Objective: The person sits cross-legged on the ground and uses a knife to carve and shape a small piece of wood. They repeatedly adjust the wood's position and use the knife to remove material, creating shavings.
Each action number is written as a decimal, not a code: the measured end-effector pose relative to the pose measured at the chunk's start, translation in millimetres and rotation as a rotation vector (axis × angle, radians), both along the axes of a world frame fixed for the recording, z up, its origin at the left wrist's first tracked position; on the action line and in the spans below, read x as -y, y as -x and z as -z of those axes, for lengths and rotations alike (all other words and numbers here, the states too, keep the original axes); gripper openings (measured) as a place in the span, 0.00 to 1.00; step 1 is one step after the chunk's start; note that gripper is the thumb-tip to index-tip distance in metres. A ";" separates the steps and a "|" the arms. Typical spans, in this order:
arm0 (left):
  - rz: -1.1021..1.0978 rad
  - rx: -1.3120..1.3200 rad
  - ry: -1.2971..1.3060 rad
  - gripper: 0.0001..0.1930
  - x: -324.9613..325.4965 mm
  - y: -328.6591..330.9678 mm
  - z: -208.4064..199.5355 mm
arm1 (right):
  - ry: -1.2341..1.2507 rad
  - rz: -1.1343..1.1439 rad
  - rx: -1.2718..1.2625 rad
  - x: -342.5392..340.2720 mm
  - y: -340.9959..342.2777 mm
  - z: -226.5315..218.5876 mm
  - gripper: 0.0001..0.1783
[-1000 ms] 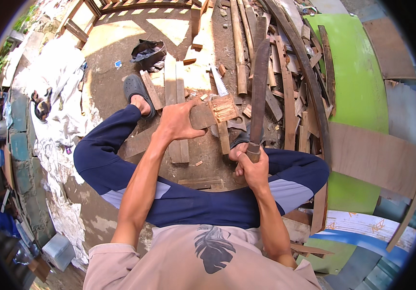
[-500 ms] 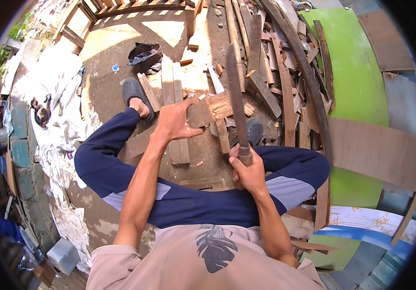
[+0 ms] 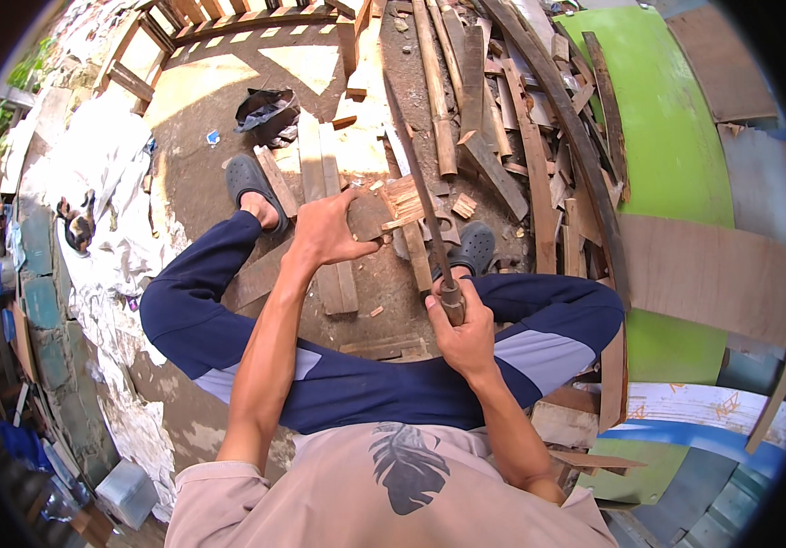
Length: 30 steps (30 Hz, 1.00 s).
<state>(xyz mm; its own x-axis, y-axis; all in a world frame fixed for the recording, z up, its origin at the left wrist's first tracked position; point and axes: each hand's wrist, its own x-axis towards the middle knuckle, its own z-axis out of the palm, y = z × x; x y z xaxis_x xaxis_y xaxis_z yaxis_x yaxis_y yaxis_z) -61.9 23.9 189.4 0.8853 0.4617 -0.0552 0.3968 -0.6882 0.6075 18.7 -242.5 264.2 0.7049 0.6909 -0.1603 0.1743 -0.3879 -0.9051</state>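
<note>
Between my seated, spread legs, my left hand [image 3: 324, 232] grips a short wooden block [image 3: 370, 216] by its near-left side, thumb below and fingers above. The block's right end is hacked into pale, splintered wood [image 3: 404, 199]. My right hand [image 3: 467, 336] is wrapped round the handle of a machete [image 3: 419, 181]. Its long, dark blade points away from me, tip leaning left, and appears nearly edge-on. The blade passes just right of the splintered end; whether it touches the wood I cannot tell. A loose split chip [image 3: 464, 205] lies to the right of the blade.
Boards [image 3: 336, 274] lie on the concrete under the block. My clogs [image 3: 477, 245] stand close by the blade. Piled scrap timber [image 3: 539, 164] fills the right, beside a green panel [image 3: 676, 137]. A black bag [image 3: 267, 114] sits ahead; a white sheet [image 3: 105, 183] covers the left.
The machete has swung left and turned, so the blade shows narrower and its tip leans left. My right hand shifted slightly; my left hand stays on the block.
</note>
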 end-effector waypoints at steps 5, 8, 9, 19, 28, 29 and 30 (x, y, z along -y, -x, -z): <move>-0.003 0.033 -0.017 0.42 2.0 1.3 1.5 | 0.228 -0.040 0.034 -6.7 1.2 8.5 0.13; -0.004 0.030 -0.013 0.42 5.0 -0.5 2.6 | 0.170 0.062 0.182 -4.3 0.7 14.3 0.13; -0.005 0.019 -0.019 0.42 5.5 -1.3 2.2 | 0.136 0.106 0.193 -5.2 0.0 15.5 0.14; -0.349 0.252 -0.460 0.42 22.3 -12.9 17.6 | 0.121 0.015 0.087 -2.0 -18.4 24.8 0.13; -0.310 0.194 -0.438 0.43 38.0 -14.7 37.5 | -0.091 0.172 0.022 9.7 -22.1 36.8 0.07; -0.308 0.212 -0.444 0.41 38.6 -15.0 36.7 | -0.130 0.157 0.038 9.3 -22.2 37.8 0.08; -0.289 0.177 -0.447 0.38 39.8 -15.3 35.9 | -0.096 0.147 0.072 11.3 -22.1 35.9 0.08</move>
<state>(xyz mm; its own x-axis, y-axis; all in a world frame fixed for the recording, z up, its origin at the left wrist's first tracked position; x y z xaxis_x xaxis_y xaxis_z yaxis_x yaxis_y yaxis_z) -46.6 -15.9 153.4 0.6974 0.6313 0.3394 0.5261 -0.7724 0.3559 40.8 -253.8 228.3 0.8067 0.5893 -0.0442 0.1873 -0.3260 -0.9266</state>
